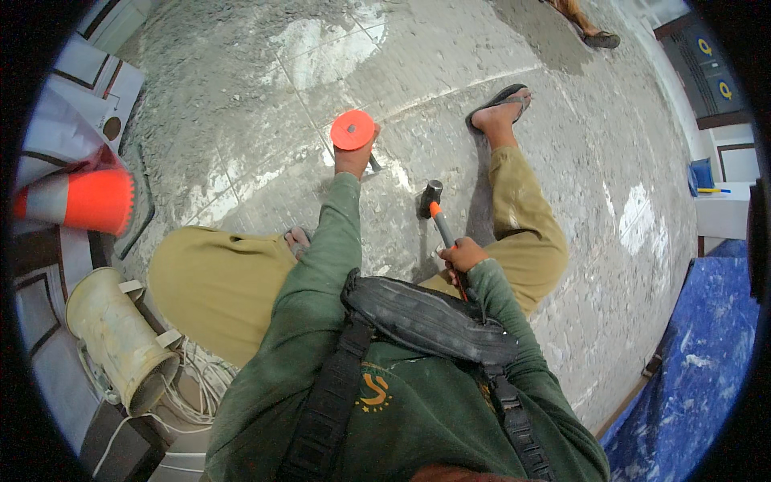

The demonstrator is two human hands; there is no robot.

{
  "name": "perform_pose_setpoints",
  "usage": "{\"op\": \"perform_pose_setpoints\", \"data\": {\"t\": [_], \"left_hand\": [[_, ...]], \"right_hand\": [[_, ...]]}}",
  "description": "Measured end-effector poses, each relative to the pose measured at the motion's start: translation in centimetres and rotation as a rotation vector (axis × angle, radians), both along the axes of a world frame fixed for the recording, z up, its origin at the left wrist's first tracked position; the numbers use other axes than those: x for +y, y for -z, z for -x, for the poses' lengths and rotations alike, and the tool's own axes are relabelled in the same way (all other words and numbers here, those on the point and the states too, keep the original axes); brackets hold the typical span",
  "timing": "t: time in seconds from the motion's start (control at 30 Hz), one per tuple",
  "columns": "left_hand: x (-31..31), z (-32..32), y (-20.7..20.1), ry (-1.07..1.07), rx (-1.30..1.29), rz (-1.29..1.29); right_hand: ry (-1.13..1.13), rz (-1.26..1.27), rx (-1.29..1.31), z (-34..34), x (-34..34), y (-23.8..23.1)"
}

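Note:
I sit on a rough grey floor (401, 88) with tile lines and patches of pale residue. My left hand (350, 163) is closed round a chisel with a round orange hand guard (352, 130). The guard hides most of the fingers, and a bit of dark metal shows beside the hand near the floor. My right hand (464, 255) grips the handle of a club hammer (434, 197), which is orange and grey. Its dark steel head stands apart from the chisel, to its right and nearer to me.
An orange traffic cone (88, 201) lies on its side at left, by a dark bent rod (146, 201). Nearer stand a dirty cream cylindrical blower (116, 333) and tangled white cables (197, 381). A blue tarp (683, 361) covers something at right. Another person's foot (601, 38) shows far right.

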State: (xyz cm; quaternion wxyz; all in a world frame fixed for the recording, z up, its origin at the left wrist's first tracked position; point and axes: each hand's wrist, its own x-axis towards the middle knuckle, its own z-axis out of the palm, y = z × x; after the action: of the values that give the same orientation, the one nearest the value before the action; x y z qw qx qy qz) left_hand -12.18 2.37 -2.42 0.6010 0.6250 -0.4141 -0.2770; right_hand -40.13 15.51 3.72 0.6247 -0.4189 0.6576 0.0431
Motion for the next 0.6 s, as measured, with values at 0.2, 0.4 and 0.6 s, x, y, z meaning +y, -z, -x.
{"op": "perform_pose_setpoints", "data": {"t": [0.2, 0.4, 0.6], "left_hand": [[0.8, 1.1, 1.5, 0.099, 0.088, -0.099], [1.4, 1.3, 2.1, 0.204, -0.104, -0.034], [1.7, 1.9, 2.6, 0.391, -0.274, -0.239]], "right_hand": [[0.125, -0.019, -0.102, 0.1, 0.6, 0.8], [0.025, 0.027, -0.009, -0.2, 0.5, -0.4], [0.159, 0.228, -0.141, 0.4, 1.0, -2.7]]}}
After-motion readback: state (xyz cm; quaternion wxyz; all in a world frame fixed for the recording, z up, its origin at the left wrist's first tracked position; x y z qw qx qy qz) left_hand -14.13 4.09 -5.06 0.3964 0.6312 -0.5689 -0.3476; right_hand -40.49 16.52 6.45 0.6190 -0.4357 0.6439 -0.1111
